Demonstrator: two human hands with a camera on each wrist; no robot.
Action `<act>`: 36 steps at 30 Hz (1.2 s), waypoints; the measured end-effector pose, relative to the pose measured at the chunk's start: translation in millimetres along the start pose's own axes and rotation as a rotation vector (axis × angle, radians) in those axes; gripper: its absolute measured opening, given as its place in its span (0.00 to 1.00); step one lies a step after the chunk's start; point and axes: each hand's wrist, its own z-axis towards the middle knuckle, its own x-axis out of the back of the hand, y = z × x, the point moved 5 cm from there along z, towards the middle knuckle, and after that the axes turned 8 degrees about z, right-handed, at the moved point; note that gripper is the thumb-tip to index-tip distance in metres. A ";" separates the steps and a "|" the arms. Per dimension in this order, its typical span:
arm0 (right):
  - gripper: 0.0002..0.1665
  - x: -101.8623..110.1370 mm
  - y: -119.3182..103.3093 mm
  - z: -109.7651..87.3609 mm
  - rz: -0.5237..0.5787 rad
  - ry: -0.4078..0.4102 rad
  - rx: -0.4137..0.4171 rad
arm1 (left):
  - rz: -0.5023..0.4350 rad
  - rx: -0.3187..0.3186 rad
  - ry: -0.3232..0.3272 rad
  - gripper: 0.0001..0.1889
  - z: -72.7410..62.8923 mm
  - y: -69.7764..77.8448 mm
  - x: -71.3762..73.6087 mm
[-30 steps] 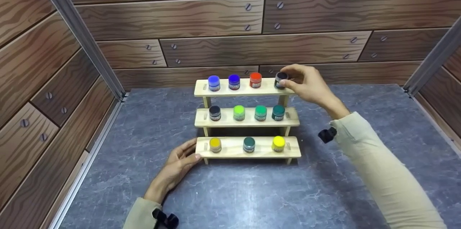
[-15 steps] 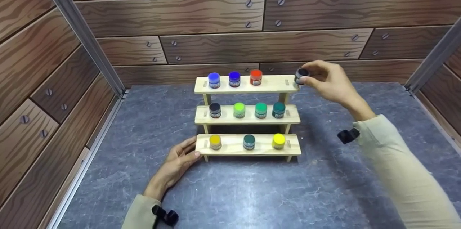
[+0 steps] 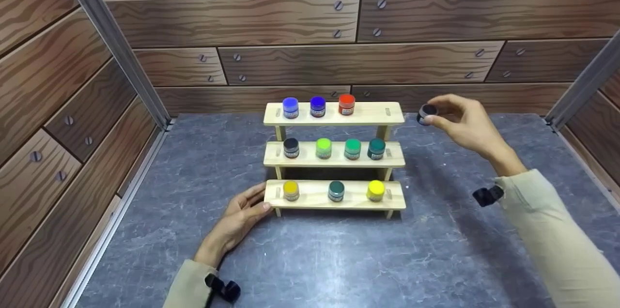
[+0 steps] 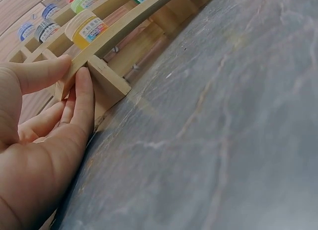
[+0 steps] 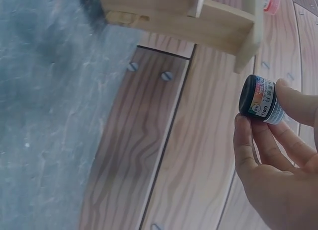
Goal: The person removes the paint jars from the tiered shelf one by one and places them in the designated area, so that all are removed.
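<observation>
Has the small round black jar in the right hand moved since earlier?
Yes, rightward: the black jar has gone from the pale wooden three-tier stand to past its right end.

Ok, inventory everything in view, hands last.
Wooden stepped rack: one, pale, centre.
Round top jars: three, light blue, dark blue, red, back shelf.
Middle jars: four, blackish, lime, green, teal, middle shelf.
Bottom jars: three, amber, dark green, yellow, front shelf.
Held jar: one, black, right of rack.
Marbled table: one, grey, beneath rack.
Woodgrain boards: several, brown, back, sides.
Metal bars: several, grey, corners.
Wrist devices: two, black, cuffs.
Sleeves: two, pale, arms.
Left hand: one, bare, gripping front shelf's left end.
Right hand: one, bare, pinching held jar.
</observation>
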 end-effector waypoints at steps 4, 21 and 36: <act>0.26 -2.3 11.4 -4.8 0.002 -0.006 -0.038 | -0.001 0.011 0.005 0.41 -0.3 -0.5 0.0; 0.26 -20.5 56.9 -17.0 -0.049 -0.052 -0.082 | -0.025 0.003 0.014 0.41 0.5 -1.8 -0.8; 0.28 -42.3 95.7 -21.2 -0.046 -0.139 -0.140 | -0.030 -0.001 0.018 0.41 1.4 -0.8 0.6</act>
